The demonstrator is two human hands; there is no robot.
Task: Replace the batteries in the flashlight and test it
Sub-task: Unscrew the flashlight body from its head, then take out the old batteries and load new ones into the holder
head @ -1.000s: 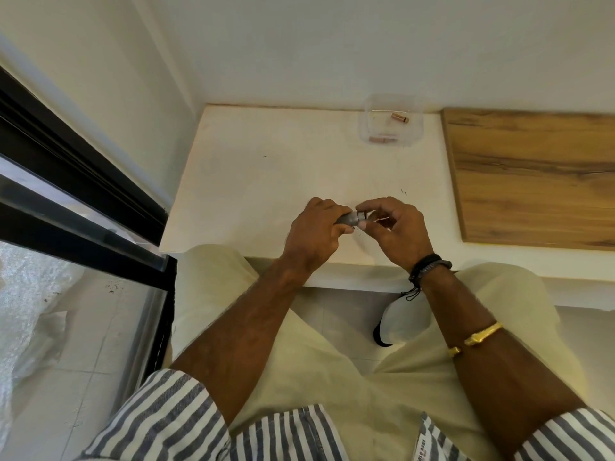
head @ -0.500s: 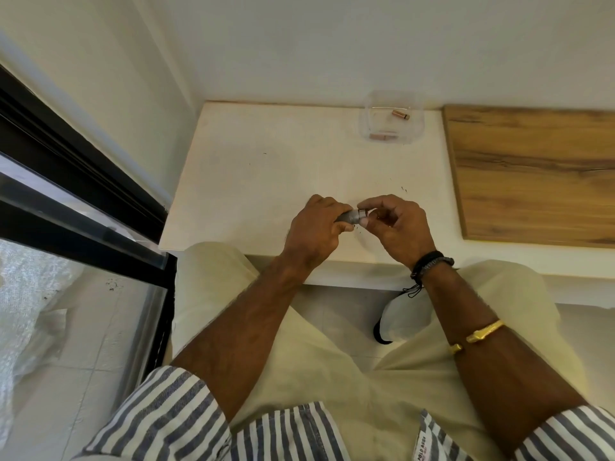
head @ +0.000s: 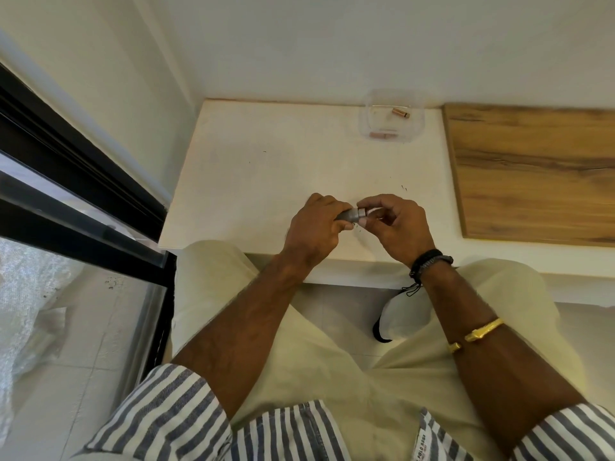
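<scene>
My left hand (head: 314,224) grips a small grey flashlight (head: 350,215) above the near edge of the white table (head: 266,168); its open end points right. My right hand (head: 396,224) pinches a copper-coloured battery (head: 368,212) at that open end, and most of the battery is hidden by the fingers and the flashlight. A clear plastic box (head: 366,126) at the back of the table holds two more copper batteries (head: 401,113), (head: 382,136).
A wooden board (head: 539,168) lies on the table's right side. The white wall runs behind the table. A black-framed glass door (head: 66,181) stands at the left. My knees sit under the table's front edge.
Both hands have stayed together at the flashlight's end. My right fingers have shifted slightly, with the battery now closer into the opening.
</scene>
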